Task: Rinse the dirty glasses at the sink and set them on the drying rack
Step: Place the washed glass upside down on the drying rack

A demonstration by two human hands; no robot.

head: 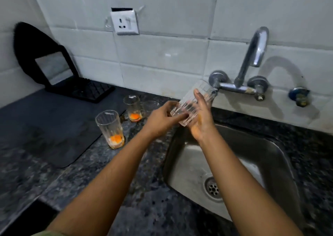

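Rinsing step, first glass. Above the sink's (281,156) back-left corner, the left hand (162,118) and right hand (201,120) close together on a tilted ribbed glass (191,106), its mouth toward the tap (252,55). Two glasses with orange dregs (110,127) wait on the counter beside the sink's left rim. Next, judged: carry it to the dark mat (54,127). Running water is not discernible; a third glass behind the left hand is indistinct.
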